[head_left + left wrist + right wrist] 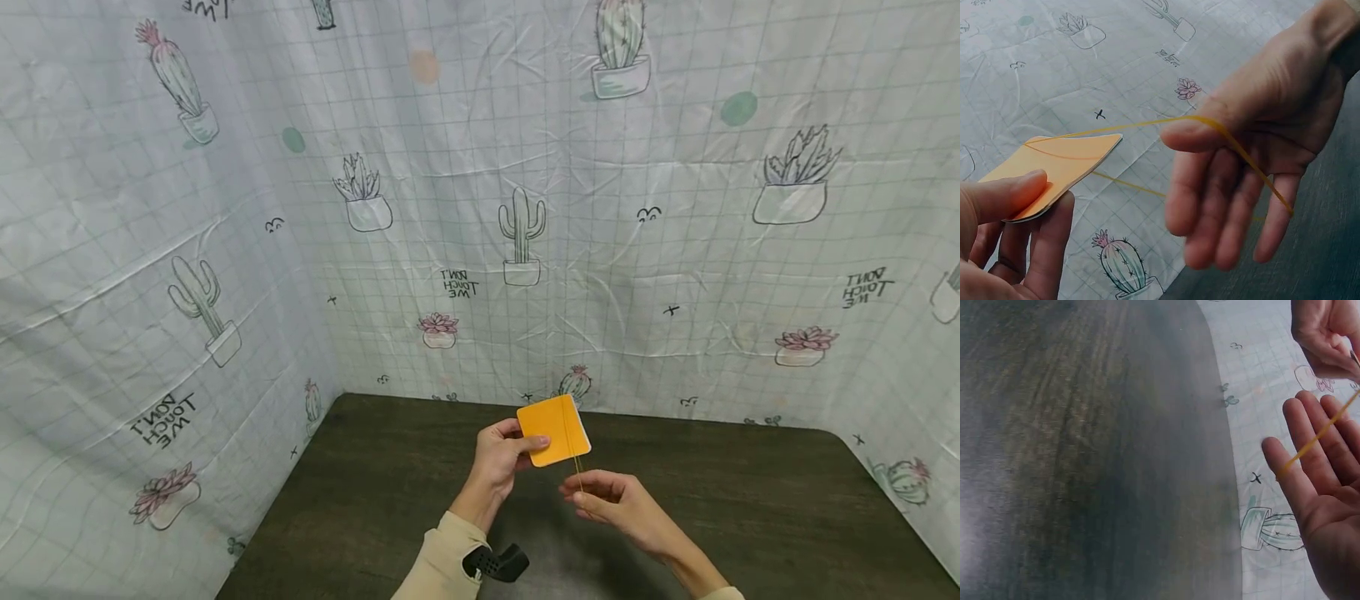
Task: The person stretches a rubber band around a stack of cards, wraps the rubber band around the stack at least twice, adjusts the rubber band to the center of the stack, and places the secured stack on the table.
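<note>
My left hand (497, 461) holds a small square orange notebook (546, 427) with rounded corners and a white edge, its thumb on the cover and fingers beneath. A thin yellow rubber band (1247, 159) loops round the notebook and stretches across to my right hand (618, 504). In the left wrist view the band passes over the right thumb and round the little finger. The right hand's fingers are extended, apart from the notebook, and do not pinch the band. The right wrist view shows the band (1317, 438) crossing the little finger; most of the notebook is outside that view.
Both hands are above a dark wood-grain table (375, 500). Behind it and at the sides hangs a white gridded curtain (420, 200) printed with potted cacti. A black strap (498, 562) is on the left wrist, over a beige sleeve.
</note>
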A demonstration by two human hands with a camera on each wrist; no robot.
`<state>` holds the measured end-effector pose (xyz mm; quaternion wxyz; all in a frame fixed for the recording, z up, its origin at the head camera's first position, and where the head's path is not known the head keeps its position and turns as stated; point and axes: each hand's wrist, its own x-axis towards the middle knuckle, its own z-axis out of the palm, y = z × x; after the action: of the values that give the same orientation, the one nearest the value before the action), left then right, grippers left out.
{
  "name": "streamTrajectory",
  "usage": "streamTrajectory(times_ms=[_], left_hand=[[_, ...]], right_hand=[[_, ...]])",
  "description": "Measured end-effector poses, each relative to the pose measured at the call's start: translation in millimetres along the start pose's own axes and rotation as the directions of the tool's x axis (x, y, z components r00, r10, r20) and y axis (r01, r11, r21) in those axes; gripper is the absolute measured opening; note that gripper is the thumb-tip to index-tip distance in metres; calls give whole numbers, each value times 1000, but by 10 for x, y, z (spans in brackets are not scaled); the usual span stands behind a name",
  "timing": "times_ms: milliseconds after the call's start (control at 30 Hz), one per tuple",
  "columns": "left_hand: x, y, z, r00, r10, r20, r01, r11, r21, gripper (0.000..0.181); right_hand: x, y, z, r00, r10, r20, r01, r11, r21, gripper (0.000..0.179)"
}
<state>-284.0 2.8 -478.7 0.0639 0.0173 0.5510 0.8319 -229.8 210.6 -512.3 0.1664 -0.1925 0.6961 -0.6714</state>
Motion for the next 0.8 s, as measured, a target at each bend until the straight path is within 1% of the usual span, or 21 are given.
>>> streamTrajectory(times_ms=[100,267,367,467,567,667,733,800], left_hand=[[29,5,3,1000,-28,-9,28,1000,-1,30],[67,15,14,998,-63,-12,63,998,-13,31],[89,6,21,998,-66,-9,66,998,-18,31],[109,-14,19,998,-66,-11,66,998,-19,31],[119,-33,12,997,-78,-11,78,997,-20,31],[122,-43,8,996,-90,-4,89,996,-22,31],[121,-45,5,995,-96,7,97,995,-32,31],[113,-42,3,995,-97,21,98,994,-42,31]], right_hand=[[-3,28,52,999,-36,-5,35,997,-73,32],[-9,31,151,995,-96,-24,90,980,-180,31],[-10,12,205,993,-118,-31,108,967,-231,32],[-18,-9,258,986,-161,-34,144,947,-288,30],[-26,-29,316,975,-222,-29,201,924,-324,27],[-28,-48,380,956,-292,-35,261,896,-360,26],[-29,-54,421,939,-343,-40,301,870,-389,26],[-35,-64,464,915,-401,-40,346,833,-433,28]])
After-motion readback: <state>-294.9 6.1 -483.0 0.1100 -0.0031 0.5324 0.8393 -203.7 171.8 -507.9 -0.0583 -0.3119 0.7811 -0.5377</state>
